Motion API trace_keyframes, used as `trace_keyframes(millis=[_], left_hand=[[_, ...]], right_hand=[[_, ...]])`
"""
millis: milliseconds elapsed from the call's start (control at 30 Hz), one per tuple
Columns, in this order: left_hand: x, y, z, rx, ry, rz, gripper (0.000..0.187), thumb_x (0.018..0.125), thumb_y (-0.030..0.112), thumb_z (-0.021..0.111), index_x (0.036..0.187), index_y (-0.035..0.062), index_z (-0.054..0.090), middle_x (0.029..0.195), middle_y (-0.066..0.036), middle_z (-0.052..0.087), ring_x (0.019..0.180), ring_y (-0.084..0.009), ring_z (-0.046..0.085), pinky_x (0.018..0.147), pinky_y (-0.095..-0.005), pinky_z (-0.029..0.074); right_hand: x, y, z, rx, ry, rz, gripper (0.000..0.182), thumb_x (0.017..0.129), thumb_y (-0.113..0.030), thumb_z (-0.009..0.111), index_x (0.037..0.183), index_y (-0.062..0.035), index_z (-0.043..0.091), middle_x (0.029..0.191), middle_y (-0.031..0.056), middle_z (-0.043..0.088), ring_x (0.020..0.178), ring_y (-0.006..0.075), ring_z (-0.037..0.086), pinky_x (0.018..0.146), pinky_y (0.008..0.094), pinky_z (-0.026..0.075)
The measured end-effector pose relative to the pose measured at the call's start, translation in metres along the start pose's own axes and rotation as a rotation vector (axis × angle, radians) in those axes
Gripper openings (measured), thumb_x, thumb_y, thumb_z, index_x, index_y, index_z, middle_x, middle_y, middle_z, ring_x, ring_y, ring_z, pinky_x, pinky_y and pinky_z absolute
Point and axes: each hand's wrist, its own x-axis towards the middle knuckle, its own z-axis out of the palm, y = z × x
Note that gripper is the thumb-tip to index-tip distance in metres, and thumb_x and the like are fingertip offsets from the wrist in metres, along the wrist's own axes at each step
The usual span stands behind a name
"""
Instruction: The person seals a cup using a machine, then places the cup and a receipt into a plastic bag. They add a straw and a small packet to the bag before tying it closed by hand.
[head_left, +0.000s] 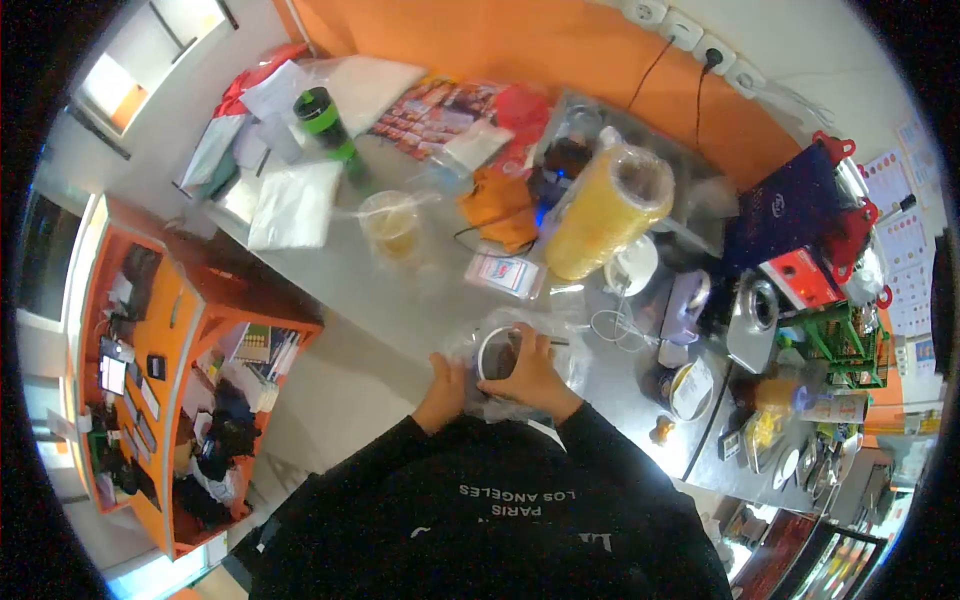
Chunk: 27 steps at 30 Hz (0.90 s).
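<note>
Close to my body at the table's front edge is a round, white-rimmed container (490,352) with a dark inside, surrounded by a crinkled clear plastic bag (568,345). My right hand (532,378) is closed over the container's right side, its fingers curled across the rim. On the other side, my left hand (441,396) grips the bag beside the container; its fingertips are partly hidden by plastic. Just beyond my hands lies a white card box with a blue and red label (507,274). A large yellow roll of film (607,215) stands behind it.
Farther left on the metal table (340,275) are a bagged tub with yellowish contents (392,226), a white packet (295,205) and a green-black bottle (322,122). An orange cloth (500,208) lies mid-table. Right are a paper-topped tub (690,388) and green baskets (850,345).
</note>
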Motion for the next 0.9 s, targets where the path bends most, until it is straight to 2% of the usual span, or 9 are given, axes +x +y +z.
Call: trace_keyframes(millis=[133,267,367,433,500,567,667,867,900], left_hand=[[-0.032,0.030,-0.007,0.364,0.009,0.209,0.041,0.104,0.033,0.039,0.118,-0.0045,0.031,0.104,-0.030,0.055,0.099,-0.0412,0.059,0.085,-0.0448,0.048],[-0.043,0.123,-0.020,0.425,-0.108,-0.335,0.031,0.099,0.025,0.046,0.115,-0.0012,0.044,0.114,-0.032,0.054,0.104,-0.0469,0.056,0.088,-0.0472,0.048],[-0.051,0.144,-0.012,0.949,0.430,0.493,0.028,0.090,0.017,0.052,0.112,0.0007,0.053,0.110,-0.027,0.060,0.101,-0.0433,0.059,0.087,-0.0491,0.048],[-0.030,0.169,-0.005,1.046,0.343,0.823,0.027,0.087,0.015,0.053,0.109,0.0001,0.056,0.101,-0.023,0.063,0.096,-0.0403,0.062,0.083,-0.0496,0.048],[-0.013,0.172,-0.002,1.132,0.181,0.846,0.026,0.086,0.014,0.053,0.108,0.0000,0.058,0.094,-0.019,0.066,0.089,-0.0362,0.063,0.078,-0.0481,0.048],[0.011,0.152,-0.003,1.201,-0.026,0.551,0.025,0.088,0.015,0.053,0.108,0.0004,0.058,0.088,-0.016,0.067,0.079,-0.0308,0.064,0.070,-0.0444,0.049],[0.005,0.214,-0.006,0.618,-0.134,0.041,0.021,0.093,0.019,0.052,0.104,0.0028,0.059,0.086,-0.011,0.066,0.069,-0.0212,0.062,0.062,-0.0358,0.047],[-0.007,0.258,-0.022,0.338,-0.162,0.163,0.019,0.094,0.019,0.049,0.103,0.0048,0.058,0.084,-0.003,0.063,0.067,-0.0112,0.056,0.059,-0.0289,0.044],[-0.005,0.260,-0.023,0.346,-0.192,0.359,0.018,0.093,0.017,0.049,0.105,0.0054,0.058,0.087,-0.003,0.063,0.067,-0.0100,0.055,0.058,-0.0280,0.043]], right_hand=[[-0.009,-0.007,0.007,-0.347,-0.013,0.006,0.113,0.056,-0.043,0.088,0.145,-0.0086,0.026,0.139,0.0278,0.031,0.128,0.0471,0.035,0.102,0.0556,0.038],[-0.024,0.008,-0.016,-0.471,0.148,-0.360,0.096,0.063,-0.038,0.086,0.138,-0.0057,0.036,0.139,0.0265,0.035,0.127,0.0447,0.039,0.100,0.0526,0.041],[-0.040,0.044,-0.036,-0.296,0.448,-0.219,0.069,0.071,-0.033,0.082,0.124,-0.0045,0.049,0.137,0.0260,0.040,0.125,0.0427,0.042,0.096,0.0501,0.042],[-0.038,0.084,-0.035,-0.322,0.575,-0.056,0.055,0.075,-0.030,0.079,0.116,-0.0041,0.053,0.122,0.0232,0.052,0.113,0.0371,0.052,0.088,0.0462,0.046],[-0.032,0.134,-0.035,-0.199,0.518,0.049,0.043,0.079,-0.026,0.076,0.109,-0.0034,0.056,0.106,0.0196,0.060,0.099,0.0317,0.059,0.079,0.0423,0.048],[-0.024,0.177,-0.045,0.060,0.274,0.070,0.034,0.082,-0.022,0.073,0.105,-0.0024,0.057,0.088,0.0153,0.065,0.082,0.0265,0.064,0.070,0.0385,0.049],[-0.057,0.094,-0.110,0.060,0.450,0.026,0.019,0.085,-0.018,0.066,0.094,-0.0021,0.059,0.074,0.0144,0.064,0.074,0.0298,0.065,0.070,0.0394,0.050],[-0.074,0.062,-0.159,0.195,0.410,-0.122,0.023,0.085,-0.006,0.064,0.108,-0.0045,0.065,0.088,0.0096,0.061,0.072,0.0188,0.061,0.066,0.0306,0.049],[-0.080,0.043,-0.169,0.265,0.450,-0.121,0.023,0.085,-0.004,0.064,0.108,-0.0048,0.065,0.088,0.0088,0.061,0.072,0.0173,0.060,0.066,0.0296,0.049]])
